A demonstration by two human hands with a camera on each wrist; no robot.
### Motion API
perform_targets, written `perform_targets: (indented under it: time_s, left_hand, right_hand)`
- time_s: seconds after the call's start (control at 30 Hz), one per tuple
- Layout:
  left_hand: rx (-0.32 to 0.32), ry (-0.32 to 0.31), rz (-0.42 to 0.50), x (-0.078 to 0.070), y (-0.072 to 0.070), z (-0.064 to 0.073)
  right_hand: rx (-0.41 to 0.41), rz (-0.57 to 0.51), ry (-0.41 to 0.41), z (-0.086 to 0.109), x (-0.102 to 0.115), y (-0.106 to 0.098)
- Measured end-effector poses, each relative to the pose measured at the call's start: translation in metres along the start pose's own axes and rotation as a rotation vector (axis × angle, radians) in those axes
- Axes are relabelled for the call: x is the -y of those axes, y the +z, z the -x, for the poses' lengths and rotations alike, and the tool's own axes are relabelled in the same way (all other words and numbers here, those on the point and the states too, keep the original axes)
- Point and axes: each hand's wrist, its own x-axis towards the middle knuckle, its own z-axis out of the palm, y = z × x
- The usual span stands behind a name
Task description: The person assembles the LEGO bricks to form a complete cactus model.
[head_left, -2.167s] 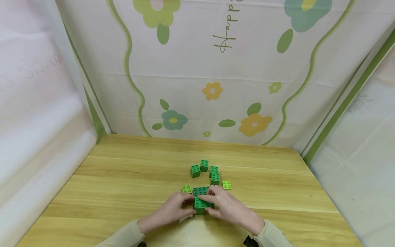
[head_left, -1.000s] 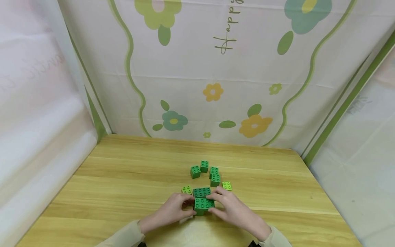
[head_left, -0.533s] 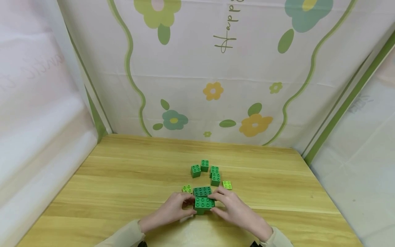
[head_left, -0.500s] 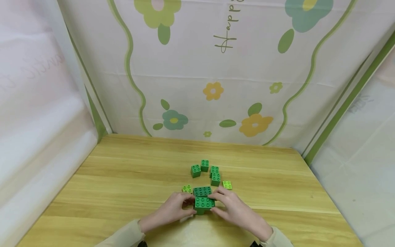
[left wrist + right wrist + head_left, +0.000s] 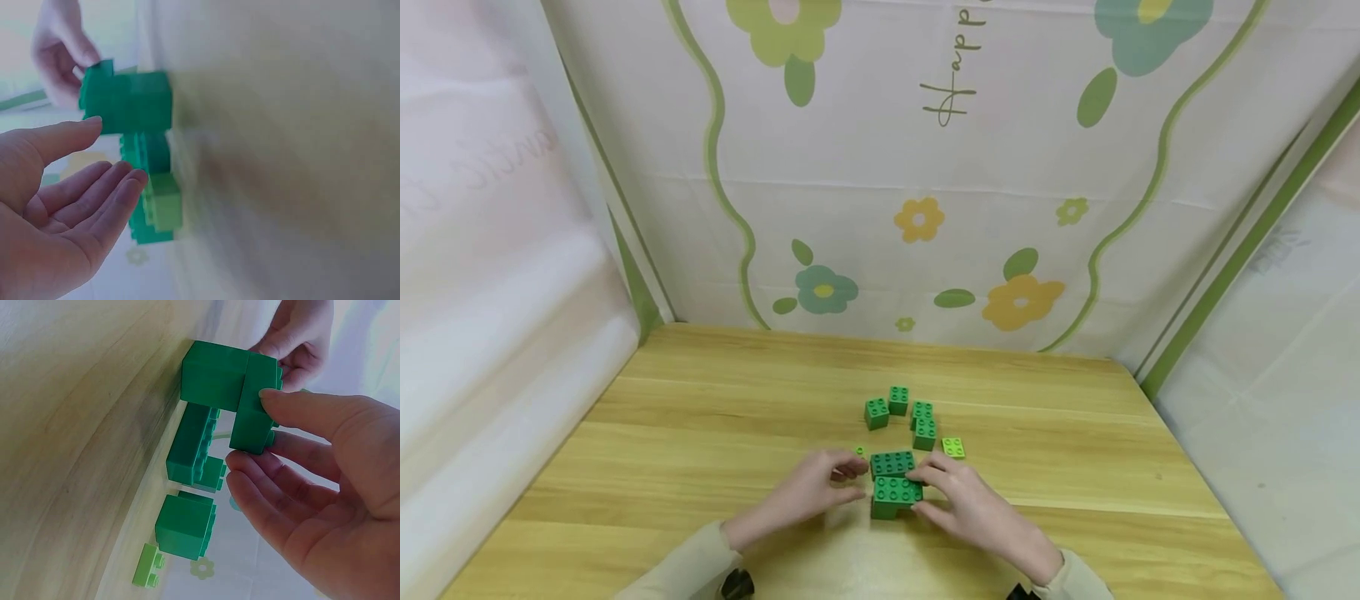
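Note:
In the head view a green building-block assembly (image 5: 897, 492) stands near the front of the table: a long brick on top juts rightward past the block below it. My right hand (image 5: 962, 500) pinches the overhanging end of that long brick (image 5: 253, 403), thumb on the near side. To the left, my left hand (image 5: 812, 492) is apart from the assembly, its fingers extended and slightly bent with nothing between them. Right behind the assembly lies a darker green long brick (image 5: 892, 463). A lime brick (image 5: 861, 451) is mostly hidden behind my left hand.
Several small green square bricks (image 5: 877, 414) stand farther back on the wooden table (image 5: 700, 417). A flat lime brick (image 5: 952, 447) lies behind my right hand. Printed cloth (image 5: 850, 167) walls in the table at the back and both sides.
My right hand, earlier over the top of the assembly, has drawn back to its right end. My left hand has let go of the left side and moved slightly left.

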Motion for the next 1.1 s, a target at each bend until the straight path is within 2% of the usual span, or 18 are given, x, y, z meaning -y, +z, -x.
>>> perform_targets:
  time_s: [0.13, 0.33, 0.63, 0.87, 1.1]
  left_hand:
    - [-0.057, 0.027, -0.015, 0.002, -0.011, -0.004]
    - [-0.123, 0.017, -0.107, 0.01, -0.016, -0.009]
    - [-0.076, -0.054, -0.172, 0.017, -0.011, -0.017]
    - [-0.045, -0.038, -0.219, 0.023, -0.008, -0.021]
    - [-0.043, -0.036, -0.248, 0.023, -0.006, -0.022]
  right_hand:
    - [0.001, -0.002, 0.003, 0.0, -0.001, 0.0]
    - [-0.023, -0.001, -0.038, 0.0, -0.002, 0.001]
    - [-0.029, -0.005, -0.055, 0.0, -0.001, 0.001]
    - [-0.017, -0.007, -0.045, -0.001, 0.001, 0.0]
    - [-0.018, -0.003, -0.046, -0.001, 0.0, 0.001]
